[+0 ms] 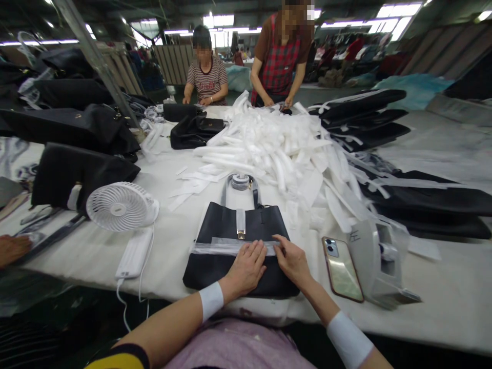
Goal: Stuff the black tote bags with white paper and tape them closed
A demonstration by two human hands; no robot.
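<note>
A black handbag (219,271) lies flat on the table in front of me, its handle and wrapped strap pointing away. A gold clasp (241,234) with a white wrap above it sits at the middle of its front. Across the bag runs a clear plastic strip (215,247). My left hand (248,266) lies flat on the strip and the bag, its fingers stretched out. At the strip's right end my right hand (294,261) has its fingers bent, with thumb and forefinger closed on the plastic.
A white fan (121,207) and power bank (134,253) stand left; a phone (344,269) and tape dispenser (378,261) are right. White wrapping strips (277,138) pile up behind. Black bags (423,200) are stacked at both sides. Two people work across the table; another hand (13,249) shows left.
</note>
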